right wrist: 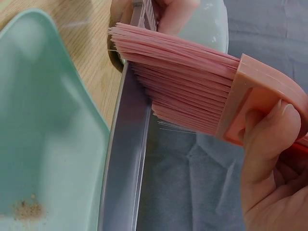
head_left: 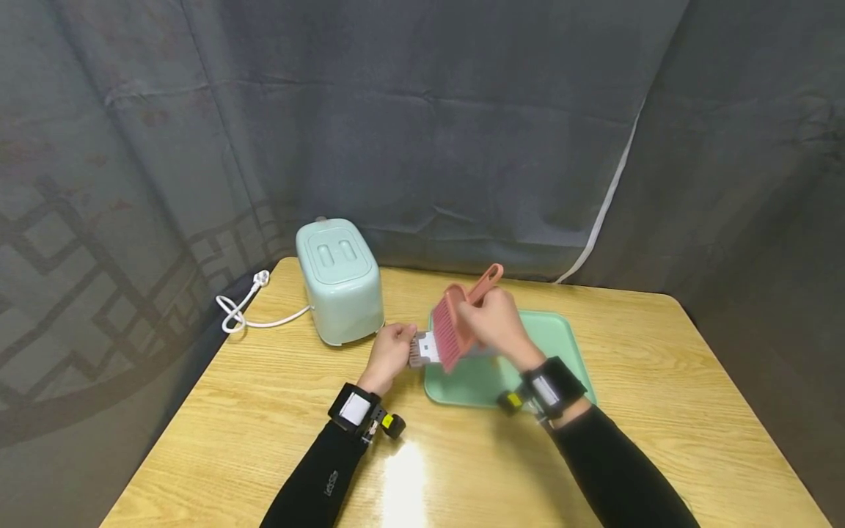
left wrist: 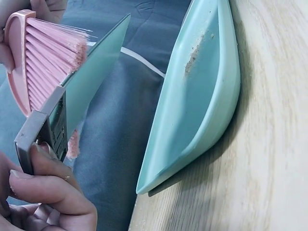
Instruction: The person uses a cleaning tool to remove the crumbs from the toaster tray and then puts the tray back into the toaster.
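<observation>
Pressing its bristles against a narrow grey tray [right wrist: 126,159], the pink brush [head_left: 446,334] is raised above the desk, its handle slanting up and away from the person. The right hand [head_left: 498,323] is curled firmly round the brush, the thumb lying on the brush's head. The left hand [head_left: 391,350] pinches the slotted end of the grey tray between thumb and curled fingers; in the head view this tray reaches across the left edge of a green tray [head_left: 548,334]. The green tray lies on the wooden desk [head_left: 660,367], with a small patch of brown crumbs [right wrist: 28,210] on its floor. Left of the green tray and farther back stands a pale green toaster [head_left: 346,286]; its white cord [head_left: 280,323] runs left to a plug [head_left: 260,279] near the desk's edge. Dark grey cloth [head_left: 462,147] hangs behind.
</observation>
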The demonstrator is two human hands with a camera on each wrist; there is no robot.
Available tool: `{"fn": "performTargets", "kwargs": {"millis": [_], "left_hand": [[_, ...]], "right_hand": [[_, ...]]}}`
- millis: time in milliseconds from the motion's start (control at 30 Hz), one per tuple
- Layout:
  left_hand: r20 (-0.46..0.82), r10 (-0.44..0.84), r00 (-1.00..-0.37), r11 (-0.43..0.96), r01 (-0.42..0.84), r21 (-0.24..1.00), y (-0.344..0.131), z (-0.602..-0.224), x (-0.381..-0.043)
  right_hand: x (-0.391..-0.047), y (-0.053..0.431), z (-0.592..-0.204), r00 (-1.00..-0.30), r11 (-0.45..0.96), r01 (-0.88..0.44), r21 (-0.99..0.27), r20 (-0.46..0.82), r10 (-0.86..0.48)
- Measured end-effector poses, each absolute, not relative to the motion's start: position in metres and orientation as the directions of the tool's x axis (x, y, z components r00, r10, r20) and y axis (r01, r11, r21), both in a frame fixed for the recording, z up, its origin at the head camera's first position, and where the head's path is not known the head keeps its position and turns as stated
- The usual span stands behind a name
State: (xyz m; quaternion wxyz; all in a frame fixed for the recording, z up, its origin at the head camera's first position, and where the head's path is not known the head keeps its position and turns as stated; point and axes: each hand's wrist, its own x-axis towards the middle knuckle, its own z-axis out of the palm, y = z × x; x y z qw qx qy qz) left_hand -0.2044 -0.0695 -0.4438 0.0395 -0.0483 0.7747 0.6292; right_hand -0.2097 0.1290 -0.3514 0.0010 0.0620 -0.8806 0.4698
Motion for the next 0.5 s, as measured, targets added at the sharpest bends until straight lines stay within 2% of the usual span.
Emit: {"fn": "performTargets", "kwargs": {"millis": [500], "left_hand": [[-0.131,-0.041,-0.991,0.209,-0.137,0.968,-0.0704,-0.4473,-0.2045]], "right_hand": [[-0.2125,0.1386,-0.3601,-0.998,0.552,-0.060,-0.831,0.033,-0.057]]}}
